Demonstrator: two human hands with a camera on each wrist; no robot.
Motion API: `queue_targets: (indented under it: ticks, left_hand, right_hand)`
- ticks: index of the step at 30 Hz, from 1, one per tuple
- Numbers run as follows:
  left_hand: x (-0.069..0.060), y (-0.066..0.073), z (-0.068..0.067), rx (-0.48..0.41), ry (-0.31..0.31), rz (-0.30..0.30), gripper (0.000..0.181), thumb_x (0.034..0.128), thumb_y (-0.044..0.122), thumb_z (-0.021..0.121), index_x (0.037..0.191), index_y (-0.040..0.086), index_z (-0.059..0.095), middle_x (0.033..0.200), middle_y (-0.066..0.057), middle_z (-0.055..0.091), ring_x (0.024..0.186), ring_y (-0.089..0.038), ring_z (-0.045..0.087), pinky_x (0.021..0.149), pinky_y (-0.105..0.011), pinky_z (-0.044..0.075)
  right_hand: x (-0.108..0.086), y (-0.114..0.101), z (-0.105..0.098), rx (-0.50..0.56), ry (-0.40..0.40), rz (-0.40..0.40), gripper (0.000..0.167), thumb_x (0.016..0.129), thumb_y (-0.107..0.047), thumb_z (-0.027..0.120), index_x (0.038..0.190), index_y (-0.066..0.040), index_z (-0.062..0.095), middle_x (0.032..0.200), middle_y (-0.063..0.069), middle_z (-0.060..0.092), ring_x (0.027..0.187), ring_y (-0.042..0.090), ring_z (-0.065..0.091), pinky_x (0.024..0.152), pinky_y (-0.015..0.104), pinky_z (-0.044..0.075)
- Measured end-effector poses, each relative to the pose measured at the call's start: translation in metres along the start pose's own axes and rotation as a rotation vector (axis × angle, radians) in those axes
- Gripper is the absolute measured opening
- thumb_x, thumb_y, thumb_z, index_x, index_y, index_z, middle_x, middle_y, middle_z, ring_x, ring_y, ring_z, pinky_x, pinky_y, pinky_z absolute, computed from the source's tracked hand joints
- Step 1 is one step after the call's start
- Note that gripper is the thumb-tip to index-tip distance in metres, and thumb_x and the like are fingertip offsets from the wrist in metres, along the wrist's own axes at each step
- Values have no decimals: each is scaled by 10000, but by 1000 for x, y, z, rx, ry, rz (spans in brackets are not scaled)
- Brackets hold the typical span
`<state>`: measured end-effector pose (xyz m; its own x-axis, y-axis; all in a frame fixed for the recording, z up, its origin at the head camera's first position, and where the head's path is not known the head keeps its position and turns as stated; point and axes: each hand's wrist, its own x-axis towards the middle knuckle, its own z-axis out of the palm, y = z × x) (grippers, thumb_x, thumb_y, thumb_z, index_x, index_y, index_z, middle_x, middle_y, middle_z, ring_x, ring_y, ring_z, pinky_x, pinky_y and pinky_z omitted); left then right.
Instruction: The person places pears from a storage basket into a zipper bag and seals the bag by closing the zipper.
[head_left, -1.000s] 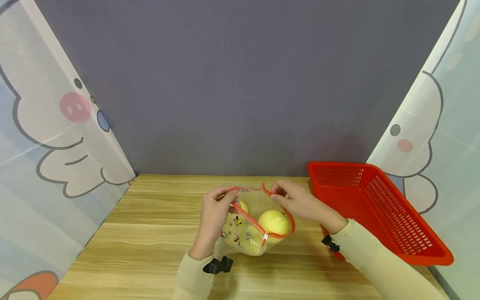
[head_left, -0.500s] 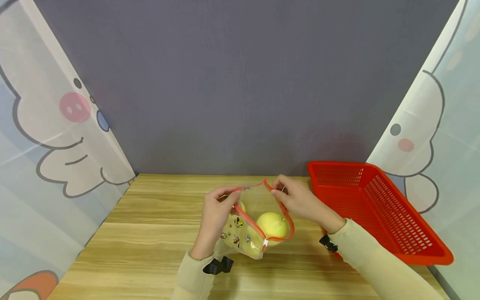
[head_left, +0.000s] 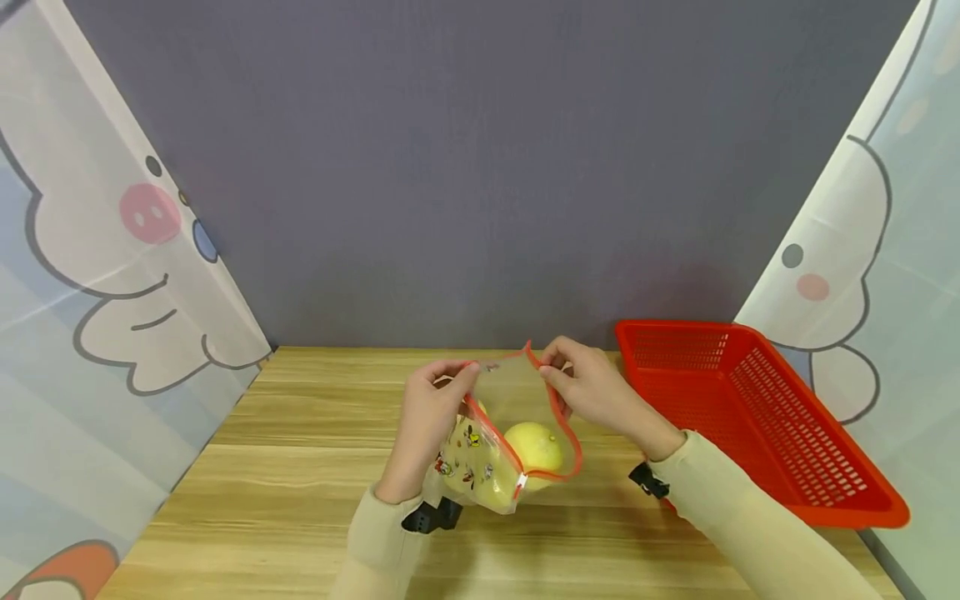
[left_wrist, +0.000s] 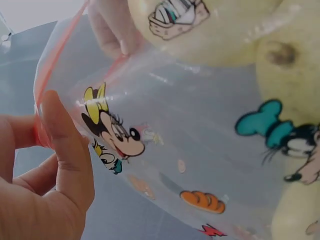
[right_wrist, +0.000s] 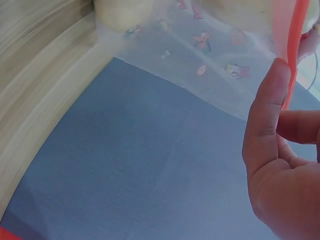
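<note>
A clear zip bag (head_left: 476, 446) with cartoon prints and a red zip rim hangs over the table, its mouth spread wide. Inside sits a round yellow fruit (head_left: 534, 447), and more pale yellow fruits (left_wrist: 287, 75) press against the film in the left wrist view. My left hand (head_left: 429, 417) pinches the rim's left side between thumb and fingers. Opposite it, my right hand (head_left: 588, 387) pinches the right side, with thumb and finger on the red strip in the right wrist view. A white zip slider (head_left: 521, 481) sits at the near corner of the mouth.
A red plastic basket (head_left: 810, 450) with slotted walls stands on the right of the wooden table (head_left: 300, 467). Behind the table rises a dark grey panel (head_left: 480, 183). Cartoon-printed curtains (head_left: 90, 325) flank both sides.
Both hands have lifted the bag's rim slightly, the right hand more. The bag and the fruit in it have shifted a little to the left.
</note>
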<state>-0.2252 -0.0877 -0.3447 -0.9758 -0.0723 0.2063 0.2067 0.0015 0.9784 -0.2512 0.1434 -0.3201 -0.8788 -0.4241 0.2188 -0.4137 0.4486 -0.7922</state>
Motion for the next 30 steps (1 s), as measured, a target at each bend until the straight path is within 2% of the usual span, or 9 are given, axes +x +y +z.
queue_targets:
  ticks: [4,9,15,21,30]
  left_hand:
    - [8,4,-3,14,18,16,172,953,108,723,1027,-46,742,793,-136,617,515,-137,567,501,-250,561]
    - [10,6,-2,39,-8,31,137,931,131,758,1003,14,765,772,-137,628,511,-152,572,484,-248,543]
    - [1,1,2,97,-65,20,187,924,167,773,1053,30,771,787,-91,665,593,-185,618,524,-272,568]
    - [-7,-2,3,118,-112,61,225,921,203,784,1086,52,765,864,-81,665,612,-202,637,555,-307,590]
    - [-18,-4,1,128,-108,105,337,914,218,793,1190,43,708,969,-116,635,797,-245,638,598,-360,627]
  right_hand:
    - [2,-3,-1,31,12,30,54,1020,-55,612,1037,-8,592,783,111,603,512,248,613,499,365,596]
    - [5,-4,-3,79,26,87,83,1023,-38,597,1071,24,572,737,141,600,505,267,631,514,375,609]
    - [8,-4,-2,128,39,132,91,1026,-48,590,1079,21,562,735,165,607,521,290,654,526,397,618]
    - [9,-5,0,173,50,155,101,1022,-38,588,1089,30,553,784,181,603,542,288,659,538,411,624]
    - [9,-6,3,191,60,162,103,1020,-35,582,1095,29,553,807,188,603,562,280,669,546,419,629]
